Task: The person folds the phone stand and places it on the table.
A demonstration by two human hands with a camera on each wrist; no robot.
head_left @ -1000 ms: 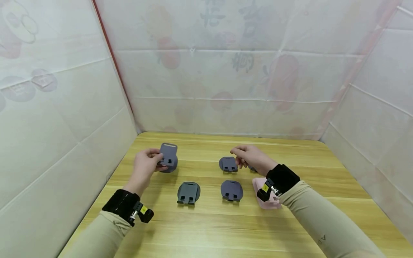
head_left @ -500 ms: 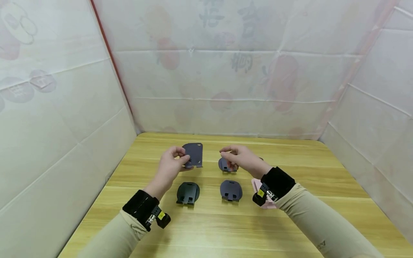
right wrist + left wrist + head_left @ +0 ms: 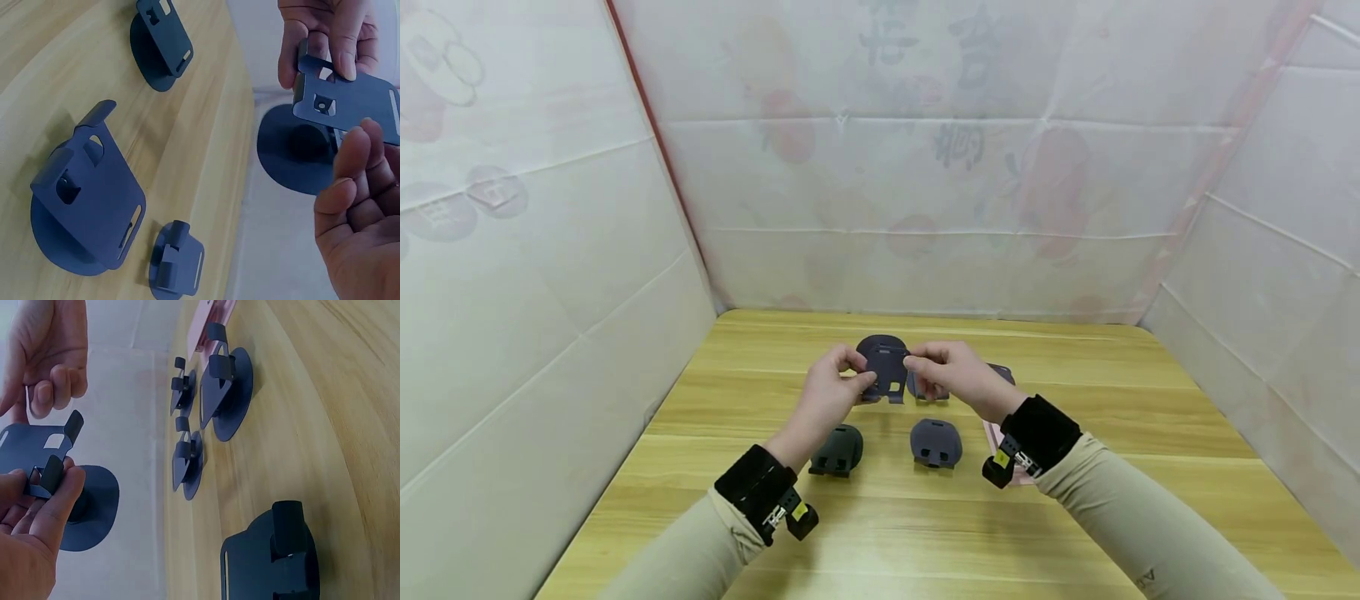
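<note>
Head view: nearest on the wooden table (image 3: 880, 533), two dark stands are seen, one (image 3: 837, 451) at seven o'clock of the raised hands and one (image 3: 936, 442) at five o'clock. Above them, a dark phone stand (image 3: 885, 367) is held over the table's middle, pinched by the left hand (image 3: 826, 395) at nine o'clock and the right hand (image 3: 956, 377) at three o'clock. Farther back, another stand (image 3: 1002, 372) is partly hidden behind the right hand.

Head cam looks forward and down over the desk (image 3: 1075, 517) from the near edge. Both wrist cams sit close, low over the desk, both catching the held phone stand (image 3: 31, 447).
</note>
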